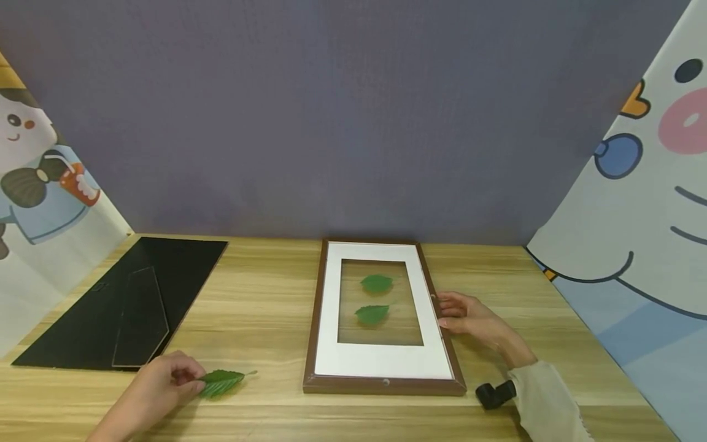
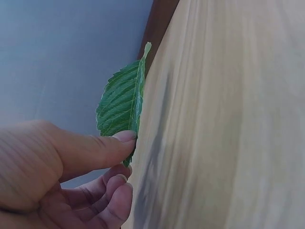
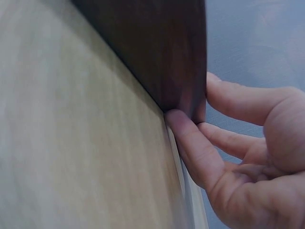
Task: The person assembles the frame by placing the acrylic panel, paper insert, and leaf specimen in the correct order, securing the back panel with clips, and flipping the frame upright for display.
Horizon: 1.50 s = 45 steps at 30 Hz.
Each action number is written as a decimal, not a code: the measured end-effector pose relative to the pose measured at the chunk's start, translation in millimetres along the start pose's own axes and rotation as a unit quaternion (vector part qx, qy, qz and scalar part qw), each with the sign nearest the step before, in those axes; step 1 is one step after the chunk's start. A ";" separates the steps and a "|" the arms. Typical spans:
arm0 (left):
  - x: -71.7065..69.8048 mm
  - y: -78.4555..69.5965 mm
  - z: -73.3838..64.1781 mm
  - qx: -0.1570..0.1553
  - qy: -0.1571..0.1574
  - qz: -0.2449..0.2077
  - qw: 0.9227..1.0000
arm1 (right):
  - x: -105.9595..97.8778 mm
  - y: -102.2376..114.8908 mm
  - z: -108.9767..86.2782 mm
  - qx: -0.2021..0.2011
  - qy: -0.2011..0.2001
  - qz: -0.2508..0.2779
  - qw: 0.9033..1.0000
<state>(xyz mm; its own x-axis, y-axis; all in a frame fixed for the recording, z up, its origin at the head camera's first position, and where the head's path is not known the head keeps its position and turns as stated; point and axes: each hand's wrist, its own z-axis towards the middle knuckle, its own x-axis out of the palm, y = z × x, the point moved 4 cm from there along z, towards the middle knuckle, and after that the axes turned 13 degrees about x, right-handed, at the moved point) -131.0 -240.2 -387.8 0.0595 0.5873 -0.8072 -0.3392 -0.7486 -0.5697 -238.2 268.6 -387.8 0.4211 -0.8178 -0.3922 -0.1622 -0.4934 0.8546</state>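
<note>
My left hand (image 1: 166, 383) pinches a green serrated leaf (image 1: 222, 383) by one end, its pale stalk pointing away from the fingers. In the left wrist view this leaf (image 2: 124, 102) is held just off the wooden surface, between thumb and fingers. A brown picture frame (image 1: 385, 385) with a white mat (image 1: 381, 361) lies flat on the table. Inside its window are an upper leaf (image 1: 377, 283) and a lower leaf (image 1: 372, 315). My right hand (image 1: 475, 319) holds the frame's right edge; in the right wrist view its thumb and fingers meet the frame side (image 3: 157, 62).
A black backing board (image 1: 99, 307) with a folded stand (image 1: 142, 319) lies at the left of the wooden table (image 1: 254, 294). A grey wall (image 1: 342, 123) stands behind, with cartoon-printed panels on both sides. A small black device (image 1: 494, 395) sits at my right wrist.
</note>
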 end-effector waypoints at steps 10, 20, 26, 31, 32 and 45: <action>-0.6 -8.4 7.4 -0.005 -0.004 -0.002 1.000 | 0.3 0.8 0.4 -0.003 0.003 -0.001 1.000; -0.4 -11.8 12.6 -0.045 0.003 -0.016 0.999 | -0.2 -0.9 0.8 0.003 -0.002 0.000 1.000; -1.4 -15.1 15.7 -0.046 -0.006 -0.011 0.999 | 0.3 -0.8 0.7 0.002 -0.002 0.000 1.000; -1.8 -19.8 19.6 -0.040 -0.013 -0.005 0.999 | 0.1 -1.0 1.0 0.001 -0.002 0.000 1.000; -1.9 -20.9 20.7 -0.040 -0.014 -0.003 0.999 | 0.1 -1.0 1.0 0.001 -0.002 -0.001 1.000; -1.5 -38.3 34.9 -0.040 -0.016 -0.015 0.999 | -0.6 -2.1 2.1 0.001 -0.008 -0.011 1.000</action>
<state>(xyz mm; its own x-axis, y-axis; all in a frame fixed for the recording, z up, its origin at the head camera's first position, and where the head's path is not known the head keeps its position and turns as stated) -150.9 -201.7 -359.5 0.0377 0.6187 -0.7847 -0.2609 -0.7520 -0.6054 -240.0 269.4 -390.1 0.4102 -0.8117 -0.4158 -0.1555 -0.5115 0.8451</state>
